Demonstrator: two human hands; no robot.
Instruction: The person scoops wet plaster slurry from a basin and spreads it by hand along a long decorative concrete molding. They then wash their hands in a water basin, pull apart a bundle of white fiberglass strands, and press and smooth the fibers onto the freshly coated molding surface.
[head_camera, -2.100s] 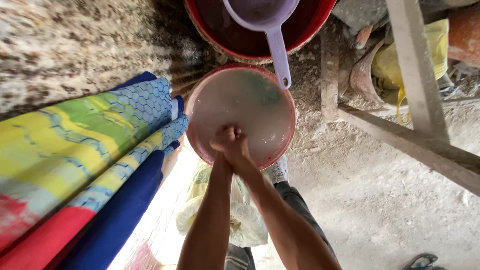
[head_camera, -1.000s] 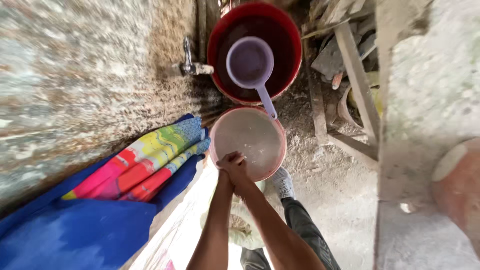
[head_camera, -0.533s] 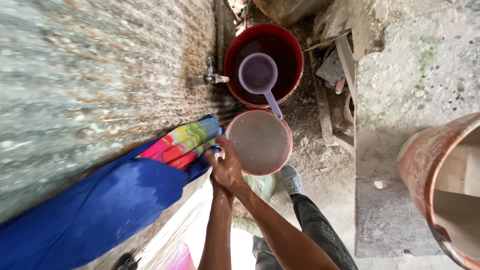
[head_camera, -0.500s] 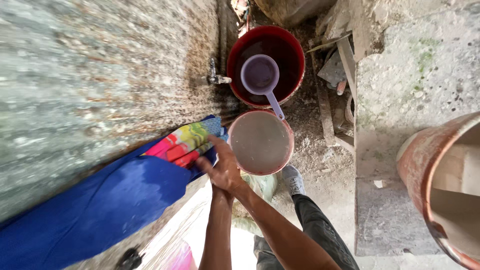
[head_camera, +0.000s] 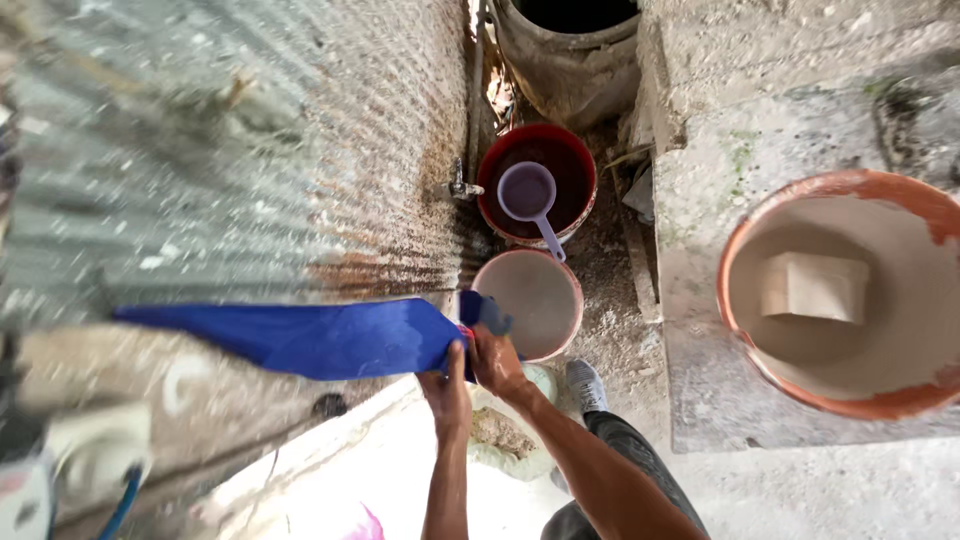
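A blue cloth (head_camera: 320, 335) hangs stretched along the corrugated metal wall (head_camera: 250, 150). My left hand (head_camera: 447, 385) grips its right end from below. My right hand (head_camera: 495, 358) holds the same end close beside it, where a bit of coloured print shows. Just beyond the hands sits a pink basin (head_camera: 528, 300) of cloudy water on the ground. Behind it stands a red bucket (head_camera: 538, 183) with a lilac long-handled scoop (head_camera: 530, 197) resting in it.
A tap (head_camera: 460, 188) juts from the wall beside the red bucket. A large orange-rimmed tub (head_camera: 840, 290) holding a pale block stands on a concrete ledge (head_camera: 720, 160) at right. A dark barrel (head_camera: 565, 50) stands at the far end. My shoe (head_camera: 585, 385) rests on the dirt floor.
The view pulled back and up from the basin. Both hands left the basin's rim and now hold the blue cloth's end. The coloured print side is mostly out of sight.
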